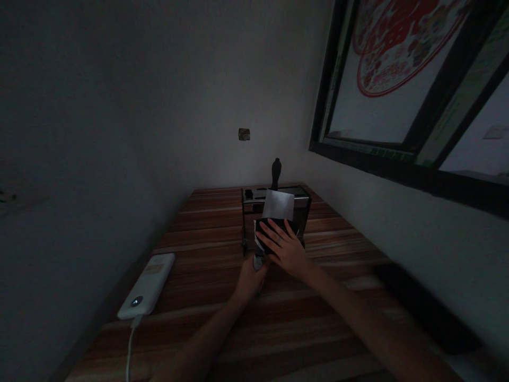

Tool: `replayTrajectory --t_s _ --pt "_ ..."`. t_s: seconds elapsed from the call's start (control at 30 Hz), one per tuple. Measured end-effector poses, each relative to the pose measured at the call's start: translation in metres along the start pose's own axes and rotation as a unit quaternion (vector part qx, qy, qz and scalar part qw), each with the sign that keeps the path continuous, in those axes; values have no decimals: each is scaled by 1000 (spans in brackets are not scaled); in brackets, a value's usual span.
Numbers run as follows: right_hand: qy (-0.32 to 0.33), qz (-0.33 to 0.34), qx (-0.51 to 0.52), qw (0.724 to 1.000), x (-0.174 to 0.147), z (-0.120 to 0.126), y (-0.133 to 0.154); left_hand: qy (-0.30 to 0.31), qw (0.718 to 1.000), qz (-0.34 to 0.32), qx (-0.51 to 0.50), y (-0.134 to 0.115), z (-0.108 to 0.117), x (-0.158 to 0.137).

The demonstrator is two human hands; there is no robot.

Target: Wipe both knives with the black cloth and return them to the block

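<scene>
A right hand [287,249] lies flat, fingers spread and open, on top of a small dark box [274,233] near the middle of a wooden worktop [222,313]; its grip closes on nothing, only pressing on the box's upper face. At the box's 7 o'clock, the left hand [251,277] curls around a small pale object [259,261] at the box's lower corner, though the dim light leaves it unclear how firmly that grip is closed or what the object is. A white sheet of paper [278,205] stands up from the box at 12 o'clock. Just behind, touching or nearly so, sits a metal rack [250,197] with a dark handle [275,172] rising from its top. Well apart at 8 o'clock from the hands, a white power bank [147,286] with a glowing button lies on the worktop, its white cable [130,345] trailing toward the near edge. A small brown patch [244,134] marks the wall at 12 o'clock, and a dark-framed window [401,154] with a red paper-cut design [397,42] fills the 2 o'clock corner.
</scene>
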State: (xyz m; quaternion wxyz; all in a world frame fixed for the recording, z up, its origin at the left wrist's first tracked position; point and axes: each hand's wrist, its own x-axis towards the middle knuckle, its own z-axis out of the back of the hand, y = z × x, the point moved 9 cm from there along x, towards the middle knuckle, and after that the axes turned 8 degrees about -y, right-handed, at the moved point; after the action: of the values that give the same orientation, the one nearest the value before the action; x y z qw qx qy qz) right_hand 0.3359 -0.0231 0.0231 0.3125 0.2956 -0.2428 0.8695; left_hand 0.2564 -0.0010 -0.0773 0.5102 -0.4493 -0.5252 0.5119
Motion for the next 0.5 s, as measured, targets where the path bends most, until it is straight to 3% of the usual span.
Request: replayTrajectory --t_s 0.23,0.5 --pt "26 43 57 997 -25 -10 29 16 998 31 -44 15 -2 1" --pt "25 41 87 995 -32 -13 39 18 996 -36 -84 12 1 4"
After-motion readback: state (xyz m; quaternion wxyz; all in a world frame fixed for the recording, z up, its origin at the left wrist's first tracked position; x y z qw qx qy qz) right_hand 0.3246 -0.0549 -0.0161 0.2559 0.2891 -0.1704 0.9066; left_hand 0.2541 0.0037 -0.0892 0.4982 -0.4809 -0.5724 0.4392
